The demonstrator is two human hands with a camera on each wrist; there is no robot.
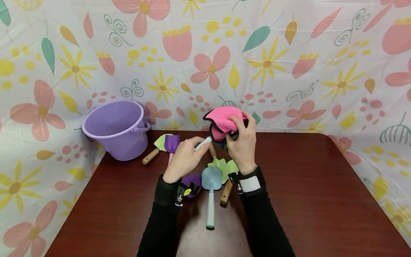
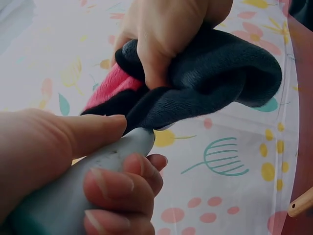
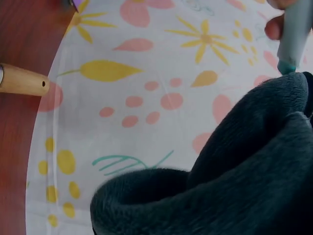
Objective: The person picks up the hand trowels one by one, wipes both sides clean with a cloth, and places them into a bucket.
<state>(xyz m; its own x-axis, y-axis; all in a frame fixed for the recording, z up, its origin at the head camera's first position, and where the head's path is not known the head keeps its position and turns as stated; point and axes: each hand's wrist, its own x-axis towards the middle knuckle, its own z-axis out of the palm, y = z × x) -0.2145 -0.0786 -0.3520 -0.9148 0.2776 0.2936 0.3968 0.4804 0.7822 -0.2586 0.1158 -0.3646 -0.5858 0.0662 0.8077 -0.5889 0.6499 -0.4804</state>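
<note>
My left hand (image 1: 186,157) grips the pale grey-blue handle (image 1: 204,144) of a small tool, thumb along the top, fingers curled beneath. In the left wrist view the fingers (image 2: 122,181) wrap that handle (image 2: 93,171). My right hand (image 1: 240,141) holds a cloth (image 1: 222,122), pink on one side and dark grey on the other, bunched over the tool's far end, which is hidden. The left wrist view shows the cloth (image 2: 220,83) pinched by the right hand (image 2: 166,29). The right wrist view shows mostly the cloth (image 3: 234,171), with the handle (image 3: 295,34) above it.
A purple bucket (image 1: 113,128) stands at the back left of the dark red table (image 1: 321,185). Toy garden tools lie under my hands: a light blue shovel (image 1: 211,194), a green rake with a wooden handle (image 1: 226,191), a purple scoop (image 1: 172,142), a wooden handle (image 3: 24,81).
</note>
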